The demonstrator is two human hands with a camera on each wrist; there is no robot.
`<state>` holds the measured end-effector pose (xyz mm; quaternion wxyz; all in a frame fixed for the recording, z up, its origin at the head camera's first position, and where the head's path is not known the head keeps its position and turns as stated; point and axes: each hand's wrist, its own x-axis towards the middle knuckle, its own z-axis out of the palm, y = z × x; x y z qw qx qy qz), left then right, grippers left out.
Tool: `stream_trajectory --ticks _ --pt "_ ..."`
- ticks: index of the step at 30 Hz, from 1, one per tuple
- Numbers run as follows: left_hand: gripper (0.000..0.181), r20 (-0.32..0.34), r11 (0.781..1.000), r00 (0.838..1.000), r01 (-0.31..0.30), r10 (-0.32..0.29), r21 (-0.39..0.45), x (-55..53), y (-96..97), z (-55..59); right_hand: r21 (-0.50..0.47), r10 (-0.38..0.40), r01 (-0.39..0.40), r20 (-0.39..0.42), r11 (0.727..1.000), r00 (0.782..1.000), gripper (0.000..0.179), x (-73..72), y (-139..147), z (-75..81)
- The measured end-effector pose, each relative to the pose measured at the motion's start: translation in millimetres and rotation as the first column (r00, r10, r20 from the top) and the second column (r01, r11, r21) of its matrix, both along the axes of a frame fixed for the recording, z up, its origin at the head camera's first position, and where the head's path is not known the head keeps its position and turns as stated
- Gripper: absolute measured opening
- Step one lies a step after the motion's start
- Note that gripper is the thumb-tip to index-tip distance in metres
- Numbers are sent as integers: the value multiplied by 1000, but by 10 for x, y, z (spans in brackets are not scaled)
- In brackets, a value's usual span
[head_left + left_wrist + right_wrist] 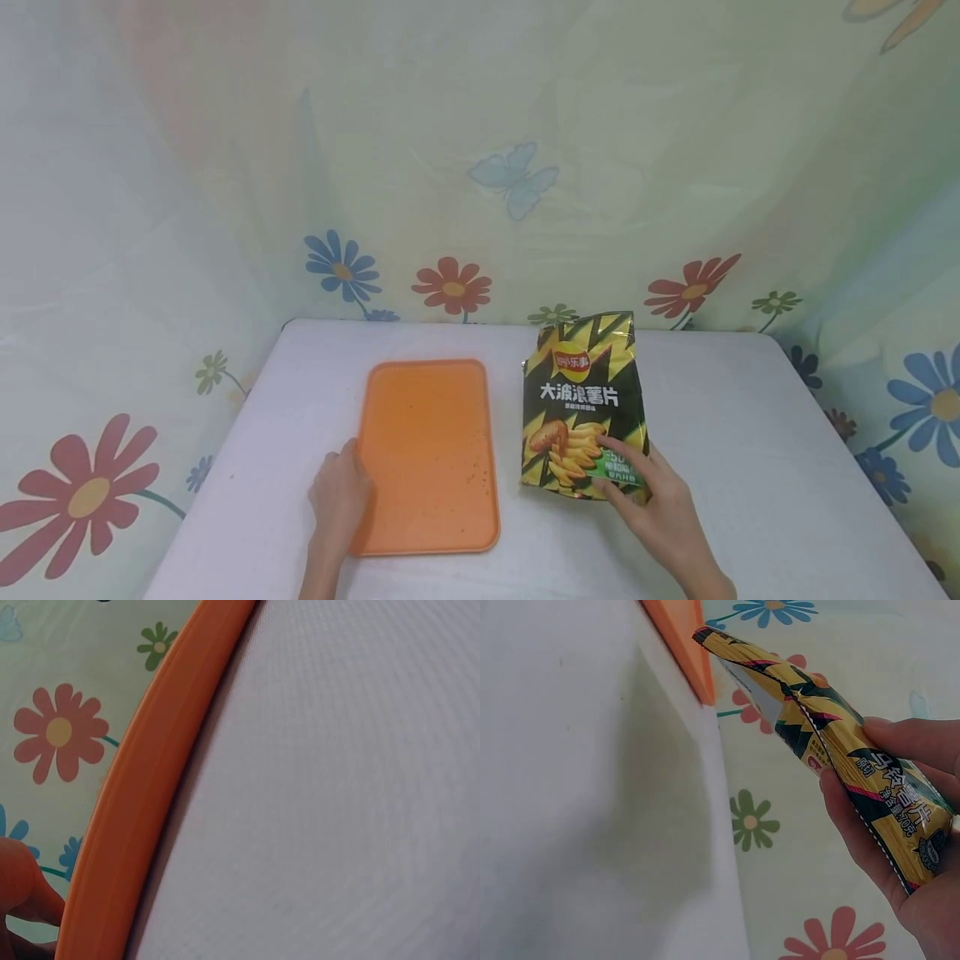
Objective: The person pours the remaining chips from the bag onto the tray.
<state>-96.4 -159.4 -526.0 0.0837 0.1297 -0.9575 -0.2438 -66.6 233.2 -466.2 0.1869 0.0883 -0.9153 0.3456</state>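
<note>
At the orange tray's (pixel 423 458) left edge, my left hand (pixel 341 492) holds the rim. In the left wrist view, only its fingers (pixel 26 889) show, against the tray's side (pixel 142 795). My right hand (pixel 660 508) grips a black-and-yellow potato chip bag (pixel 581 408) by its lower right part, thumb and fingers on opposite faces. The bag's printed front faces me, and it stands tilted up to the right of the tray. The right wrist view shows the bag (pixel 862 776) edge-on, its far end parted with pale lining visible, above a shadow on the table.
Dark crumbs (pixel 476 479) lie on the tray's right side. A white cloth-covered table (pixel 750 467) spreads under everything. Behind it and at both sides hangs a curtain (pixel 420 167) printed with flowers and a butterfly.
</note>
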Motion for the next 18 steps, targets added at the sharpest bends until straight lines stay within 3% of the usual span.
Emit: stream_trajectory --ticks 18 --pt "35 1 1000 1000 0 0 0 16 34 9 27 69 -68 -31 997 997 66 -34 -42 105"
